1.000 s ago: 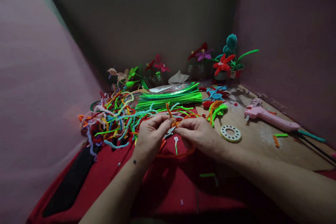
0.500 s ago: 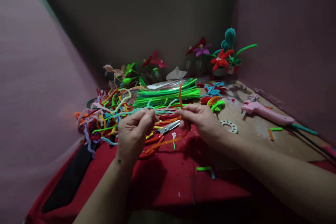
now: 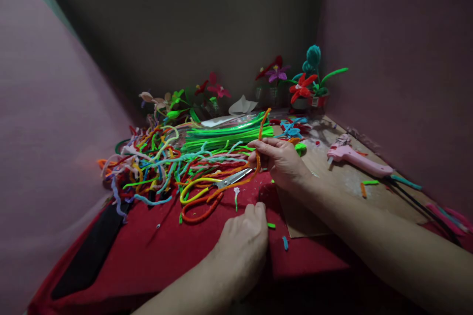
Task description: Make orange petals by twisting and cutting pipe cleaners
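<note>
Right hand (image 3: 283, 162) pinched shut on orange pipe cleaner (image 3: 263, 125) mid-length. Long axis near upright, tip toward surface's far edge, tail trailing left past scissors (image 3: 232, 178). Left hand (image 3: 244, 241) apart near front edge, fingers curled down onto red cloth (image 3: 148, 256); can't tell whether they hold anything.

A pink wall (image 3: 48, 108) stands at nine o'clock, a grey wall (image 3: 185, 19) at twelve. The light is dim.

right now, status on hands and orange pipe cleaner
Right hand pinching orange pipe cleaner. Left hand rests on red cloth. Scissors lie close by.
</note>
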Demonstrator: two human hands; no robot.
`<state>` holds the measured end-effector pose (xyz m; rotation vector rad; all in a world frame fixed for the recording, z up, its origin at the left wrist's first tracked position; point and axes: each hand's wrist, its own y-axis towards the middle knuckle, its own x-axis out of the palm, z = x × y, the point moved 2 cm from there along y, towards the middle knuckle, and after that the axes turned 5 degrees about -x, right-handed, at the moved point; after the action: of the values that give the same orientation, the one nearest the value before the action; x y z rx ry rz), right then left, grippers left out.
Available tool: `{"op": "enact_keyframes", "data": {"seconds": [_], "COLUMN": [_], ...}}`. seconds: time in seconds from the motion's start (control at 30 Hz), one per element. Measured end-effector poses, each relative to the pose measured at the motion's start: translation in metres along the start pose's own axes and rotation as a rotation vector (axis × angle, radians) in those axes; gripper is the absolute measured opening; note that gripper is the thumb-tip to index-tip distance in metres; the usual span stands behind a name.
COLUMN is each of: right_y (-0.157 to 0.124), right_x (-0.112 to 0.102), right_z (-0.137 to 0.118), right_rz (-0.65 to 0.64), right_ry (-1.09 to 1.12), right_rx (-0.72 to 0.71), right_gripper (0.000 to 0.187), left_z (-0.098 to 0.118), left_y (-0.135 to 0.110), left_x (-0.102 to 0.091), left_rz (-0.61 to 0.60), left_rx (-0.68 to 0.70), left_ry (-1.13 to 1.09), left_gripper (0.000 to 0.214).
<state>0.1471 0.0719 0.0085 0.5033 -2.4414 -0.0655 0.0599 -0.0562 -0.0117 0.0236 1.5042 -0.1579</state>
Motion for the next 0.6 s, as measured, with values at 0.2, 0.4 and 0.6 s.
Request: {"op": "enact_keyframes", "data": {"seconds": [0.2,0.4,0.6], "right_y": [0.003,0.006,0.012], "right_x": [-0.001,-0.003,-0.009], "right_z": [-0.005,-0.007,-0.008], "right_rz": [0.028,-0.013,0.034], "right_ry": [0.022,0.072,0.175], "right_rx": [0.020,-0.010,-0.005], "right_gripper": [0.024,0.019,0.008], "left_z": [-0.009,-0.027,-0.041], "left_y": [0.032,0.067,0.056], "left_x": [0.002,0.001,-0.017], "left_rz": [0.273,0.247,0.350], "left_rx": [0.008,0.056,0.088], "left_ry": [-0.125,-0.134,-0.258], "left_gripper": [0.019,0.019,0.019]}}
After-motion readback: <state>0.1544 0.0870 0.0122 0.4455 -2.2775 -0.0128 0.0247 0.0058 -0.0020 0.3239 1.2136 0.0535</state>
